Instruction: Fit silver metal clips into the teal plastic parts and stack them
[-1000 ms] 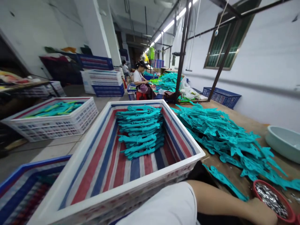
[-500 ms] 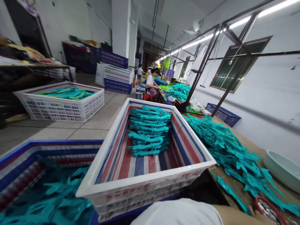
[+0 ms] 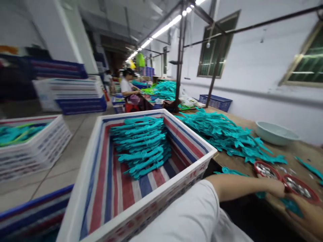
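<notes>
My left hand (image 3: 275, 188) reaches right along the wooden table's (image 3: 302, 153) near edge. It lies over a long teal plastic part (image 3: 228, 172), beside a red bowl (image 3: 265, 169) of small metal pieces. Its fingers are smeared. My right hand (image 3: 309, 215) is at the bottom right corner, closed on another teal plastic part (image 3: 291, 205), just below a second red bowl (image 3: 299, 188) of metal pieces. A big pile of teal parts (image 3: 222, 134) covers the table beyond.
A white crate (image 3: 151, 201) lined with striped sheet holds a stack of teal parts (image 3: 141, 144) at my left. A pale basin (image 3: 275, 132) stands on the table. More crates (image 3: 32, 148) sit on the floor. A person (image 3: 126, 87) works further down the row.
The view has swung right toward the table. My right hand and a second red bowl have come into view, and my left hand now lies on the teal part by the bowls.
</notes>
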`<state>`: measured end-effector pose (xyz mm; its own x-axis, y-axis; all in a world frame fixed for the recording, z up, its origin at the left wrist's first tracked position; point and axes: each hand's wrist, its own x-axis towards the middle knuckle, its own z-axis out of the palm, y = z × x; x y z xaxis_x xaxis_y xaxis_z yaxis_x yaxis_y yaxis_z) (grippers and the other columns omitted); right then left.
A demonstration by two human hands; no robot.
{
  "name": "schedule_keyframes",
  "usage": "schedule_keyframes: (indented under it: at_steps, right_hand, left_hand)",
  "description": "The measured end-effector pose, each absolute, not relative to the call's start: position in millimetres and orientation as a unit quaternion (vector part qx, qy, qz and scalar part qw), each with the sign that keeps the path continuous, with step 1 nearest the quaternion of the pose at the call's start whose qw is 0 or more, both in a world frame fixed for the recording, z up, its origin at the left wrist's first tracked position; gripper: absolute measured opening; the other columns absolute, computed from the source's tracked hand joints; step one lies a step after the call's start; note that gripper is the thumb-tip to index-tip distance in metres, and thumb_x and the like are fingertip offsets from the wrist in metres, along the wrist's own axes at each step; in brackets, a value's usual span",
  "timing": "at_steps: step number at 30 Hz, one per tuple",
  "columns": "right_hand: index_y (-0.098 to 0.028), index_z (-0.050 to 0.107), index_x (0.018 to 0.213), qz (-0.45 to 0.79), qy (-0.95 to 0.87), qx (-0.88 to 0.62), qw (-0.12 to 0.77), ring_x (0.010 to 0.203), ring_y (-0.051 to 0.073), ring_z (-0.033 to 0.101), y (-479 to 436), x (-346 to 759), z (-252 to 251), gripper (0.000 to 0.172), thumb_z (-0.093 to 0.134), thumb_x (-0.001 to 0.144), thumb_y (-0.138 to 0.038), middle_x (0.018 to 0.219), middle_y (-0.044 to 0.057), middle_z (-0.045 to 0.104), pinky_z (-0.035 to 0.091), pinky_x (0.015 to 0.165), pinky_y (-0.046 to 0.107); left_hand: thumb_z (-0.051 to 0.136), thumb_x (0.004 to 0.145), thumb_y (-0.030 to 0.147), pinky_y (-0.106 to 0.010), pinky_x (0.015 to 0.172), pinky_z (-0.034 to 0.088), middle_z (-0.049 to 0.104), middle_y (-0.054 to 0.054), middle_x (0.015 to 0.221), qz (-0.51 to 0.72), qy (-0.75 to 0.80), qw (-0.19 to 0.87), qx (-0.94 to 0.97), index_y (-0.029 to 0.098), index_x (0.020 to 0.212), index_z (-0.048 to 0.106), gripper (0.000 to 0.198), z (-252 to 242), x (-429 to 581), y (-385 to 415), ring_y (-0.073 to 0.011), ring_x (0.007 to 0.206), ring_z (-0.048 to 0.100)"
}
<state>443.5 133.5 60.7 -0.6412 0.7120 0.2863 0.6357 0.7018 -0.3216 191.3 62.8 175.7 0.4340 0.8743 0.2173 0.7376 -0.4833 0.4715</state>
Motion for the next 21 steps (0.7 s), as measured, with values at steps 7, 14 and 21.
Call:
schedule_keyframes:
  at_steps: [7,14,21]
  right_hand:
    - [-0.033,0.096,0.139,-0.199,-0.925,-0.301,0.118,0.134,0.050,0.091,72,464,160,0.040,0.060,0.122,-0.028,0.148,0.031,0.091,0.062,0.100,0.064]
    - [-0.026,0.093,0.134,-0.368,-0.899,-0.192,0.139,0.110,0.030,0.076,30,437,194,0.026,0.069,0.126,-0.020,0.129,0.015,0.091,0.039,0.090,0.043]
    - [-0.028,0.090,0.140,-0.283,-0.930,-0.203,0.120,0.102,0.026,0.070,12,400,162,0.028,0.065,0.129,-0.020,0.123,0.011,0.090,0.032,0.086,0.042]
  left_hand:
    - [0.084,0.115,0.027,-0.033,0.091,0.060,0.082,-0.005,0.099,0.186,0.457,0.195,0.847,0.025,0.084,0.062,0.038,196,191,64,-0.0253,0.104,0.081]
    - [0.078,0.105,0.016,-0.029,0.086,0.044,0.059,0.006,0.085,0.233,0.405,0.203,0.861,0.027,0.082,0.043,0.043,208,162,36,-0.0170,0.090,0.060]
    - [0.070,0.104,0.017,-0.031,0.085,0.054,0.075,0.003,0.090,0.191,0.415,0.199,0.867,0.027,0.091,0.057,0.021,184,125,9,-0.0197,0.088,0.069]
